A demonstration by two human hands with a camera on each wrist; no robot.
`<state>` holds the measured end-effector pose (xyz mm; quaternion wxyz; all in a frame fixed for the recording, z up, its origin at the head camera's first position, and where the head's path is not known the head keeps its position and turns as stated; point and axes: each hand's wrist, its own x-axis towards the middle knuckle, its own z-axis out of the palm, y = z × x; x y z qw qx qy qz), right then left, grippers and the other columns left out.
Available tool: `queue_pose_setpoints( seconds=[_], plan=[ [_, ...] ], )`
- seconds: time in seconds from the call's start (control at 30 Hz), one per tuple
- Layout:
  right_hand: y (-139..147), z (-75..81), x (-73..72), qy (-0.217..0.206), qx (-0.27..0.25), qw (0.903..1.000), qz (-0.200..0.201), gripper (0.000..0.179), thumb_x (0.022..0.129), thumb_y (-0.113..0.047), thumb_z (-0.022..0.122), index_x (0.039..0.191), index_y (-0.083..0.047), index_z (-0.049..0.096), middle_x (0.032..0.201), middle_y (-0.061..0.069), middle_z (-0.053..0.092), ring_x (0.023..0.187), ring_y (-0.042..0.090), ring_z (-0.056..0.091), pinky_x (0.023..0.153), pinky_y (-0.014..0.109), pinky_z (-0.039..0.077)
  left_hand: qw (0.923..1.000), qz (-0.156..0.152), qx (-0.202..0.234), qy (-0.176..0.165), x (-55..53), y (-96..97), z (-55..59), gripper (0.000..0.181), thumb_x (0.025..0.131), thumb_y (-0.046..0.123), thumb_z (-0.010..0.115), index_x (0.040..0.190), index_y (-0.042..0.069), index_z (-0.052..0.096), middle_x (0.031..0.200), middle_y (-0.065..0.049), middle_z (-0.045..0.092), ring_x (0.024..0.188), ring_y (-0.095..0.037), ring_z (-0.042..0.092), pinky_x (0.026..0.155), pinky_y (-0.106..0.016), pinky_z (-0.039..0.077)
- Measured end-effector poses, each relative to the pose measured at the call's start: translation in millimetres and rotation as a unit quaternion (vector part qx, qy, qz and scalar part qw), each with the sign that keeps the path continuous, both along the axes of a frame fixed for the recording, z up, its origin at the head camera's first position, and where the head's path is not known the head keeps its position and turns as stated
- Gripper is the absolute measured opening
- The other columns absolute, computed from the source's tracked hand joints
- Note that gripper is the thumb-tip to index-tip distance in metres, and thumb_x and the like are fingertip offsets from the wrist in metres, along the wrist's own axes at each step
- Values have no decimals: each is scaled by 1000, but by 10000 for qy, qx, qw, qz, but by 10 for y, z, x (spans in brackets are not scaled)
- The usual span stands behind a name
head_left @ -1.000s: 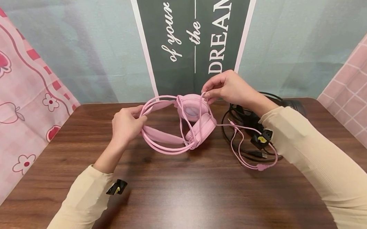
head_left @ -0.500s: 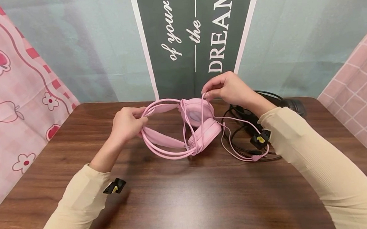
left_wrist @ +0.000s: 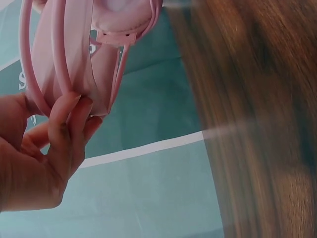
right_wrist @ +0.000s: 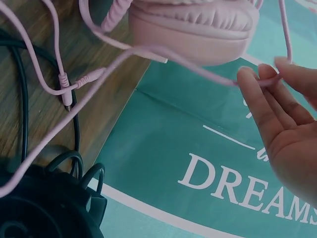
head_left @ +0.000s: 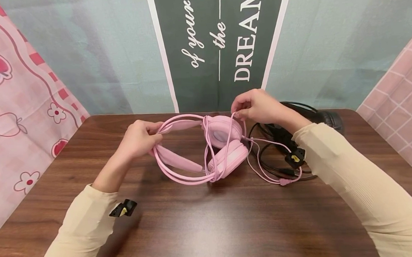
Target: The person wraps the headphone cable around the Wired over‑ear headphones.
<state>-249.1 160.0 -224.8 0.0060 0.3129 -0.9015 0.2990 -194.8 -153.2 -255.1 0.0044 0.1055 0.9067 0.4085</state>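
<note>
Pink headphones (head_left: 227, 160) are held up over the wooden table, tilted with the ear cups to the right. My left hand (head_left: 139, 139) grips their headband at its top, fingers and thumb curled round it in the left wrist view. A thin pink cable (right_wrist: 198, 70) wraps around the ear cups and band. Beside the far ear cup, my right hand (head_left: 259, 107) pinches a stretch of this cable between thumb and fingers. The cable's tail, with its pink splitter (head_left: 285, 181), hangs to the right near the table. A pink plug (right_wrist: 67, 94) shows in the right wrist view.
Behind my right hand, black headphones (head_left: 326, 119) with a coiled black cable (head_left: 268, 162) lie at the table's back right. The wooden table (head_left: 211, 225) ends at a fabric backdrop with white lettering. Patterned pink cloths (head_left: 24, 126) hang at both sides.
The pink headphones have come slightly down and tilted. My right hand has lowered a little, still pinching the cable. The cable's tail and splitter have shifted left.
</note>
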Motion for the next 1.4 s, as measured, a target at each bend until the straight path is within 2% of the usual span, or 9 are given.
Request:
queue_pose_setpoints(
  seconds=[0.23, 0.43, 0.53, 0.67, 0.8, 0.9, 1.17, 1.27, 1.4],
  plan=[
    [18, -43, -2, 460, 359, 9983, 61, 12, 77, 3, 63, 75, -8, 65, 70, 2, 61, 64, 15, 53, 57, 29, 43, 9998, -184, 15, 7, -8, -69, 6, 39, 76, -6, 52, 114, -8, 59, 61, -10, 61, 37, -8, 52, 37, -26, 49],
    [66, -63, -28, 632, 507, 9967, 68, 13, 75, 5, 61, 73, -7, 64, 70, 1, 60, 66, 15, 55, 62, 30, 43, 9994, -308, 165, -38, 3, -118, 11, 37, 78, -7, 54, 114, -8, 60, 65, -14, 61, 38, -8, 51, 37, -26, 49],
    [90, -61, -26, 359, 362, 9987, 6, 12, 76, 5, 58, 75, -7, 62, 68, 3, 58, 60, 18, 57, 57, 29, 46, 9988, -344, 328, -119, -1, -139, 7, 37, 78, -8, 54, 115, -9, 58, 67, -15, 62, 40, -7, 52, 38, -26, 50],
    [144, -67, -35, -157, -173, 9995, -210, 9, 80, 5, 54, 78, -3, 56, 66, 8, 58, 54, 23, 58, 49, 29, 51, 9982, -289, 486, -197, 3, -173, -3, 36, 80, -8, 54, 115, -10, 57, 68, -15, 62, 42, -6, 52, 38, -24, 49],
    [219, -79, -65, -646, -819, 9933, -488, 3, 83, 3, 57, 81, 2, 56, 66, 13, 59, 54, 23, 60, 48, 28, 53, 9977, -228, 568, -306, 16, -205, -7, 38, 79, -9, 56, 117, -10, 56, 71, -16, 63, 41, -6, 51, 38, -23, 49],
    [256, -70, -75, -953, -1195, 9860, -670, 9, 85, -2, 61, 82, 5, 57, 65, 14, 60, 55, 22, 61, 48, 27, 54, 9975, -245, 570, -333, 17, -212, -10, 39, 78, -9, 56, 117, -9, 56, 75, -17, 64, 41, -6, 50, 37, -23, 48],
    [276, -53, -101, -1190, -1616, 9755, -897, 19, 80, -13, 70, 74, 3, 61, 61, 14, 62, 54, 21, 63, 50, 30, 55, 9959, -392, 700, -412, 8, -203, -37, 38, 79, -9, 56, 117, -10, 56, 78, -16, 64, 43, -5, 50, 37, -22, 48],
    [268, -50, -113, -1310, -1885, 9697, -831, 16, 81, -7, 69, 79, 6, 60, 64, 14, 63, 56, 22, 64, 53, 32, 56, 9950, -437, 779, -458, 12, -193, -43, 39, 79, -9, 56, 118, -9, 56, 77, -15, 64, 44, -5, 50, 38, -22, 48],
    [283, -51, -129, -1416, -2137, 9650, -549, 13, 81, 2, 65, 86, 9, 54, 71, 14, 64, 65, 24, 66, 60, 35, 57, 9939, -496, 819, -548, 26, -171, -50, 40, 79, -8, 55, 119, -7, 56, 75, -12, 63, 44, -6, 49, 37, -22, 46]
  ],
)
